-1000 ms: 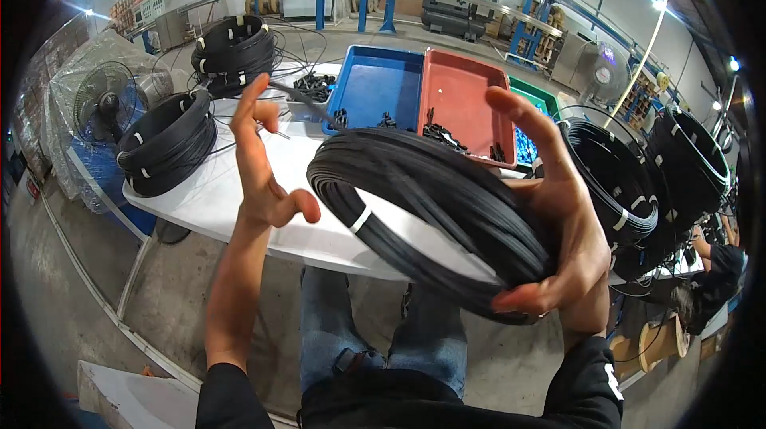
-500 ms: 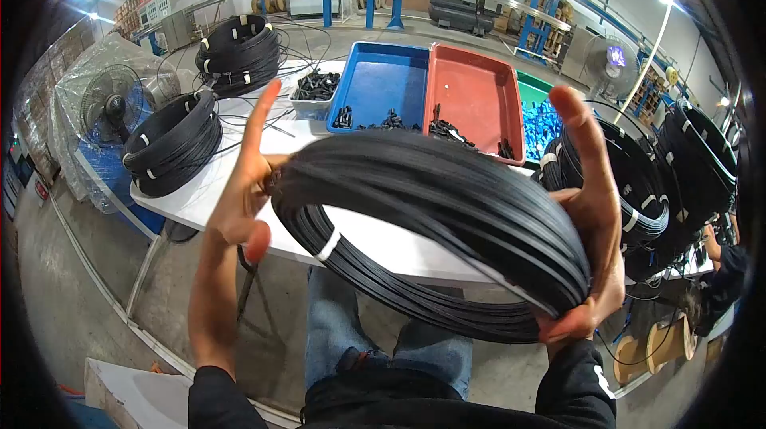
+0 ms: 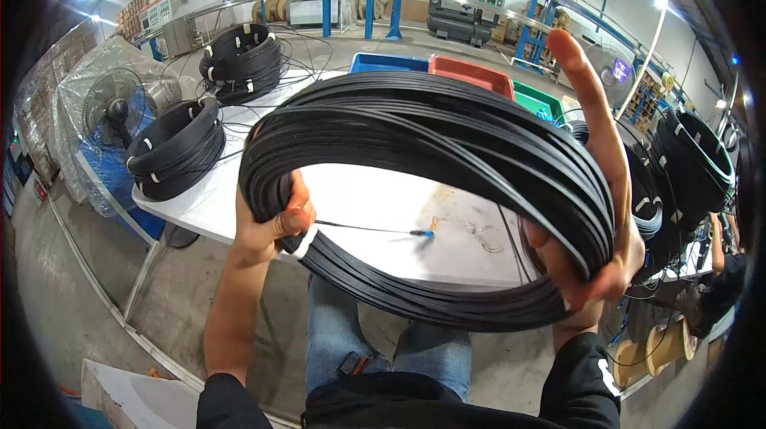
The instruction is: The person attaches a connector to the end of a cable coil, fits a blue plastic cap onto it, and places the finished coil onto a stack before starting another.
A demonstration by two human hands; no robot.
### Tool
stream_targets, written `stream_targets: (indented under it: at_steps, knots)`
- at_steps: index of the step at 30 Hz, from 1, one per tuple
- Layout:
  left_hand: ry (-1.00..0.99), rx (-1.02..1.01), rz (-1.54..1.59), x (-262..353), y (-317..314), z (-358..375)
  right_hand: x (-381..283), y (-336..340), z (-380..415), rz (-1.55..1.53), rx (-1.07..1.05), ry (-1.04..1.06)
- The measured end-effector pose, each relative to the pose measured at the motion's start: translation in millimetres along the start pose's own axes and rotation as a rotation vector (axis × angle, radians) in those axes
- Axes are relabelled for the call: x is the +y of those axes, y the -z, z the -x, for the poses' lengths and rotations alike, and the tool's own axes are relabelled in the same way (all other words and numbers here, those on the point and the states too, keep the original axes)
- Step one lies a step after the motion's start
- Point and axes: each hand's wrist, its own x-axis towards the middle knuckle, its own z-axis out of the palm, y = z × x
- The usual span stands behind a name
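A thick coil of black cable hangs tilted over the table's front edge, held between both hands. My left hand is closed round its left side, thumb on the inside, beside a white tie. At the right end, my right hand grips the coil with the thumb inside the ring; one finger points upward, off the cable. Through the ring shows a thin cable end with a blue connector, over the white table. Some of my left fingers are hidden behind the coil.
Two more black coils stand on the table's left, one at the front and one behind. A blue tray, red tray and green tray lie beyond my coil. More coils and another person's arm are at right.
The coil has risen and tilted, its ring facing me more and covering most of the trays. My left hand has gone from spread fingers to a grip on it. The blue connector now shows.
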Motion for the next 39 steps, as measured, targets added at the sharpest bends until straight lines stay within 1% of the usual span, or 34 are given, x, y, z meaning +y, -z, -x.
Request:
stream_targets:
  at_steps: [1, 2, 4, 5, 6, 7, 8, 9, 10, 11, 12, 13, 14, 15, 16, 18, 20, 21, 22, 24, 25, 26, 28, 29, 30, 31, 32, 33, 34, 35, 36, 37, 38, 39]
  knots:
    - [-0.037, 0.066, -0.047, 2, -6, 6, -14, 39, -11, -0.006, -0.022, -0.006]
    - [-0.027, 0.170, -0.081, 7, -12, 11, -18, 48, -7, -0.010, -0.043, -0.005]
    - [0.004, 0.305, -0.140, 9, -20, 30, -21, 58, -17, -0.016, -0.087, -0.008]
    - [-0.037, 0.339, -0.224, 10, -21, 39, -20, 82, -86, -0.017, -0.107, -0.009]
    - [-0.080, 0.374, -0.307, 10, -21, 48, -22, 84, -86, -0.018, -0.129, -0.008]
    - [-0.056, 0.404, -0.324, 20, -23, 59, -23, 81, -74, 0.064, -0.010, 0.029]
    - [-0.058, 0.401, -0.321, 24, -28, 62, -20, 93, -56, 0.175, 0.066, 0.034]
    - [-0.076, 0.416, -0.224, 28, -32, 65, -9, 107, -36, 0.169, 0.119, -0.060]
    - [-0.096, 0.435, -0.126, 32, -36, 66, 2, 110, -14, 0.250, 0.162, -0.158]
    - [-0.126, 0.337, -0.062, 39, -38, 63, 18, 124, 15, 0.370, 0.226, -0.236]
    - [-0.151, 0.239, -0.002, 46, -38, 57, 36, 125, 39, 0.342, 0.359, -0.334]
    - [-0.158, 0.252, 0.042, 49, -39, 54, 57, 128, 56, 0.388, 0.428, -0.295]
    - [-0.161, 0.261, 0.085, 53, -40, 52, 87, 160, 80, 0.587, 0.496, -0.301]
    - [-0.148, 0.258, 0.080, 57, -43, 49, 111, 174, 96, 0.633, 0.553, -0.305]
    - [-0.152, 0.289, 0.114, 61, -45, 45, 132, 168, 99, 0.237, 0.693, -0.198]
    - [-0.162, 0.317, 0.147, 64, -50, 39, 184, 198, 113, -0.031, 0.730, -0.110]
    - [-0.161, 0.428, 0.199, 64, -52, 34, 157, 124, 68, -0.061, 0.727, 0.097]
    - [-0.162, 0.437, 0.149, 64, -53, 32, 167, 120, 60, 0.066, 0.708, 0.159]
    - [-0.175, 0.403, 0.171, 61, -51, 31, 160, 108, 49, 0.062, 0.704, 0.165]
    - [-0.207, 0.507, 0.144, 60, -61, 21, 123, 81, 26, -0.352, 0.610, -0.035]
    - [-0.211, 0.504, 0.142, 59, -57, 19, 109, 64, 9, -0.210, 0.735, -0.140]
    - [-0.181, 0.470, 0.200, 54, -51, 17, 103, 59, 7, -0.085, 0.662, -0.230]
    - [-0.149, 0.435, 0.258, 43, -44, 16, 114, 47, 2, -0.357, 0.573, -0.132]
    - [-0.126, 0.448, 0.288, 37, -43, 19, 123, 33, -9, -0.276, 0.687, -0.024]
    - [-0.102, 0.462, 0.315, 33, -42, 23, 127, 26, -14, -0.278, 0.692, -0.024]
    - [-0.097, 0.501, 0.326, 28, -48, 29, 130, 19, -18, -0.274, 0.787, 0.053]
    - [-0.042, 0.526, 0.265, 28, -56, 32, 132, 14, -19, -0.269, 0.883, 0.127]
    - [-0.006, 0.545, 0.270, 21, -60, 38, 131, 9, -19, -0.162, 0.830, 0.114]
    - [0.033, 0.566, 0.277, 12, -61, 47, 138, 6, -15, -0.163, 0.839, 0.103]
    - [0.063, 0.552, 0.334, 0, -59, 57, 148, 5, -10, -0.184, 0.794, 0.186]
    - [0.056, 0.633, 0.336, -14, -58, 65, 155, 2, -6, -0.204, 0.747, 0.266]
    - [0.062, 0.632, 0.364, -23, -58, 69, 151, -5, -8, -0.214, 0.838, 0.297]
    - [0.064, 0.633, 0.392, -31, -56, 73, 155, -4, -3, -0.214, 0.841, 0.279]
    - [0.102, 0.642, 0.401, -37, -52, 78, 160, 0, 5, -0.057, 0.822, 0.234]
